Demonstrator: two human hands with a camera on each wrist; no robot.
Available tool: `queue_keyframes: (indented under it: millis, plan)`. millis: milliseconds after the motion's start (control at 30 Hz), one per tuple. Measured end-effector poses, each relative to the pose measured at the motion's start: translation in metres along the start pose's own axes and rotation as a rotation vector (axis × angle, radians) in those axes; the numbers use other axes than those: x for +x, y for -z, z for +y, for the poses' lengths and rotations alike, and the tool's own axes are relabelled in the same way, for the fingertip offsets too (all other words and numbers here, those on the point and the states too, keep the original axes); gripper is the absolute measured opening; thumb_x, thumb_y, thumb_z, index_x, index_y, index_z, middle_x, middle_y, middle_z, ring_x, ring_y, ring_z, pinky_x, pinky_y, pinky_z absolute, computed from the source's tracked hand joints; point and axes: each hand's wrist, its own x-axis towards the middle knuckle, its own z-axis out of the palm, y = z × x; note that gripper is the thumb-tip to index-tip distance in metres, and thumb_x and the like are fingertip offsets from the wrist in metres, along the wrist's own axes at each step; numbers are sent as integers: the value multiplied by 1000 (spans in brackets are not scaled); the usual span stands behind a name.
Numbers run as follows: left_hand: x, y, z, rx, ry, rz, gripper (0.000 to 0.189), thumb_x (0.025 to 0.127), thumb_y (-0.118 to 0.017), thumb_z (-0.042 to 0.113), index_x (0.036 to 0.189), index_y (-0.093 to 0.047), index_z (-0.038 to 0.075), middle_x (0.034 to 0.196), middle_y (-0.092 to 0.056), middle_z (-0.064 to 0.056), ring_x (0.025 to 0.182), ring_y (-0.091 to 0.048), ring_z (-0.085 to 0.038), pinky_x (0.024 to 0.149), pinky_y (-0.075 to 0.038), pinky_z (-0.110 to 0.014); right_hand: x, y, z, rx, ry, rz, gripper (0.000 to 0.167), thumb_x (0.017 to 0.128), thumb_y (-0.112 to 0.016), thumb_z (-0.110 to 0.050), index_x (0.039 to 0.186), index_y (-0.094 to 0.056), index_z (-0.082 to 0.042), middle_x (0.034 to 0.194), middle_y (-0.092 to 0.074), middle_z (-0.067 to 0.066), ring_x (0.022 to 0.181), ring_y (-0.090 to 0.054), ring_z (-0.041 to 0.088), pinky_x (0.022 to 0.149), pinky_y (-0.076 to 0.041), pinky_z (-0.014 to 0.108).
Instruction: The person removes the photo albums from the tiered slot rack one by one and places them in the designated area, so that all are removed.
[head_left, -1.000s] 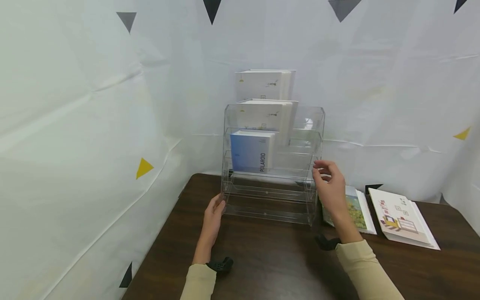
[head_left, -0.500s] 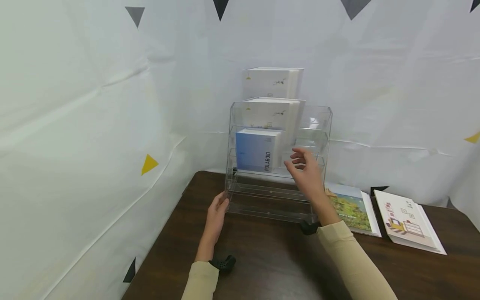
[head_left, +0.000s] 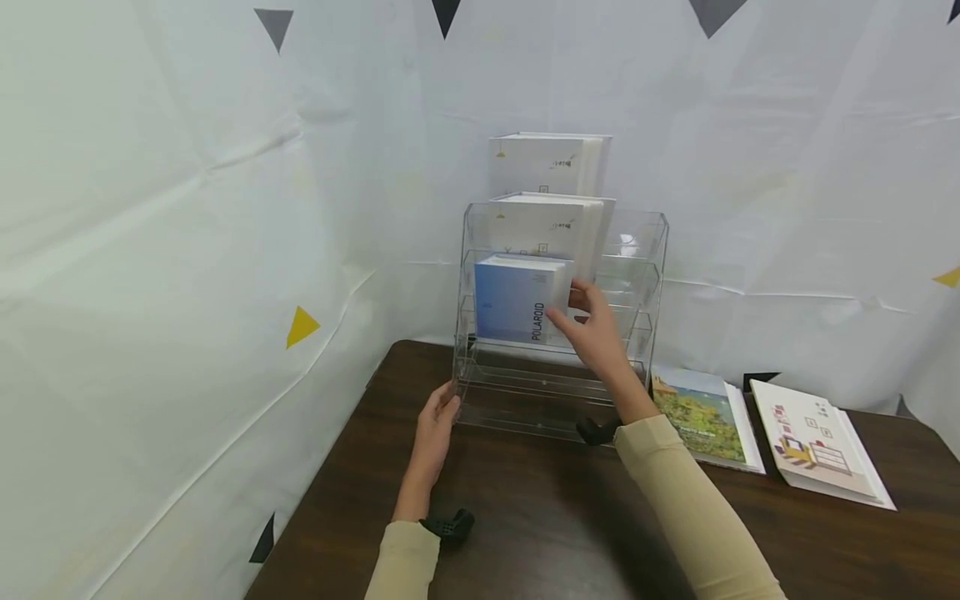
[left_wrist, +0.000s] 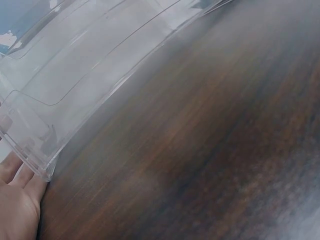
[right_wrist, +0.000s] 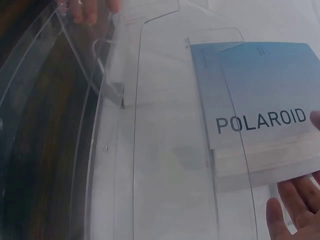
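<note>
A blue-and-white photo album (head_left: 510,300) marked POLAROID stands upright in a lower tier of a clear acrylic rack (head_left: 517,427). My right hand (head_left: 600,337) is at the album's right edge, thumb on the front cover and fingers round behind. In the right wrist view the thumb tip lies on the blue cover (right_wrist: 250,80), beside the lettering, and some fingertips are hidden by the album. Low on the rack's left side, my left hand (head_left: 432,433) grips the edge. The left wrist view has that hand (left_wrist: 20,205) against the rack's clear corner (left_wrist: 42,162).
Two white albums, one higher (head_left: 532,162) and one lower (head_left: 532,225), stand behind the blue one. On the dark wooden table (head_left: 525,517), right of the rack, lie an album with a landscape cover (head_left: 697,421) and a white illustrated album (head_left: 810,442). White sheeting (head_left: 787,167) hangs behind.
My right hand has moved left from the rack's right side to the blue album and closed round its edge. The left hand has stayed on the rack. The view has shifted slightly.
</note>
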Motion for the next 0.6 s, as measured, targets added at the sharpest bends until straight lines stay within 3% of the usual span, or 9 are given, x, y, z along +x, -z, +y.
queue_keyframes:
  millis: [167,367,600]
  plan:
    - [1,0,0,6,6,14,53,114,-55,38,161,-47,14,165,-49,-12,157,-43,-32,129,-36,-57,6,-3,-1,50,-11,-14,63,103,-75,-26,155,-46,-5,145,-60,23,134,-59,39,110,-50,57]
    - [-3,-2,-1,25,20,6,54,115,-54,37,162,-45,12,166,-47,-14,158,-42,-33,129,-36,-57,9,-3,-1,30,-24,-46,52,105,-72,-28,149,-57,-4,131,-66,23,119,-61,36,99,-52,48]
    - [-2,-1,1,18,7,16,52,115,-54,35,161,-47,12,165,-49,-13,157,-43,-31,130,-36,-56,14,-2,2,151,-82,-95,53,105,-73,-29,149,-57,-5,143,-66,22,133,-62,34,113,-50,52]
